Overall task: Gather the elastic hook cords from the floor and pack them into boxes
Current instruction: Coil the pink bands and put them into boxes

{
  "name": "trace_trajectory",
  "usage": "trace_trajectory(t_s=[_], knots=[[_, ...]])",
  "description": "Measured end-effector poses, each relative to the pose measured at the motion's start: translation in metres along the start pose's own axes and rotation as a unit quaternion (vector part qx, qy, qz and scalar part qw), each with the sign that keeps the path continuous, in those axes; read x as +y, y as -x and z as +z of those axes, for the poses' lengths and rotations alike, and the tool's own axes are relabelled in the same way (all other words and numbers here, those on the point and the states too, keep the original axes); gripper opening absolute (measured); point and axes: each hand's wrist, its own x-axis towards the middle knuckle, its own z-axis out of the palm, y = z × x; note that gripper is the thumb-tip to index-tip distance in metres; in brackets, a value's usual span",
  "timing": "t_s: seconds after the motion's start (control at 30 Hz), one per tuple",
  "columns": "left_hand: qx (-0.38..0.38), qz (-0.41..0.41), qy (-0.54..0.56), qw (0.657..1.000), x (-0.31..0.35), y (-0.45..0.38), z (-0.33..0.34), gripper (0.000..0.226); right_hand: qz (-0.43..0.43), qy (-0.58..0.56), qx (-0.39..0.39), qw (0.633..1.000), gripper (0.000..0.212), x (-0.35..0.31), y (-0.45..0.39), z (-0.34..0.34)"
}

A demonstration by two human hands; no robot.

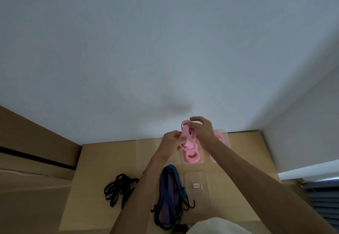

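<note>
Elastic hook cords (171, 195), a blue, purple and black bundle, lie on a cardboard surface (91, 178) with their long axis running near to far; black hooks (189, 204) show at the near end, pointing right and near. A second, black cord bundle (119, 187) lies to the left, loosely looped. Both hands are raised above the far part of the surface. The left hand (171, 141) has its fingers curled around the lower part of a cluster of pink plastic rings (189, 134); the right hand (201, 131) pinches the upper part of the same cluster from the right, fingers bent. The cluster's long axis stands roughly upright, tilted slightly left at its top. Beneath the hands sits a clear plastic box (192, 160) holding another pink ring (192, 157); more pink pieces show in a further clear box (222, 136) to the right. A clear lid (197, 187) with a small label (196, 185) lies just right of the coloured cords. A pale wall (165, 50) rises beyond.
</note>
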Motion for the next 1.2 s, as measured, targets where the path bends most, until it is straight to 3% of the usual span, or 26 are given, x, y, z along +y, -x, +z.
trace_trajectory(t_s=[0.2,0.3,0.4,0.5,0.63,0.83,0.93,1.07,1.2], knots=[[-0.022,-0.027,0.034,0.999,-0.021,-0.005,0.022,0.009,0.027,0.048,0.031,0.998,0.01,0.033,-0.009,-0.006],[0.002,-0.06,-0.003,0.998,-0.041,-0.01,0.035,0.019,0.013,0.157,0.039,0.987,0.011,0.053,-0.01,-0.009],[0.046,-0.091,-0.006,0.995,-0.061,-0.018,0.046,0.017,0.001,0.159,0.017,0.987,0.016,0.074,-0.014,-0.01],[0.101,-0.11,-0.015,0.989,-0.081,-0.032,0.056,0.01,0.016,0.138,0.0,0.99,0.038,0.094,-0.016,-0.013],[0.123,-0.121,-0.003,0.985,-0.104,-0.052,0.069,0.022,-0.002,0.191,0.031,0.981,0.067,0.115,-0.033,-0.016],[0.165,-0.102,0.007,0.981,-0.115,-0.083,0.076,0.027,-0.054,0.251,0.056,0.965,0.05,0.128,-0.071,-0.01],[0.177,-0.076,-0.038,0.981,-0.118,-0.095,0.074,0.024,-0.052,0.285,0.053,0.956,0.045,0.139,-0.089,-0.006],[0.182,-0.022,-0.158,0.97,-0.129,-0.101,0.072,0.021,-0.117,0.367,0.04,0.922,0.038,0.155,-0.103,-0.01],[0.166,0.028,-0.35,0.922,-0.135,-0.098,0.069,0.02,-0.136,0.384,0.03,0.913,0.036,0.165,-0.111,-0.014]])
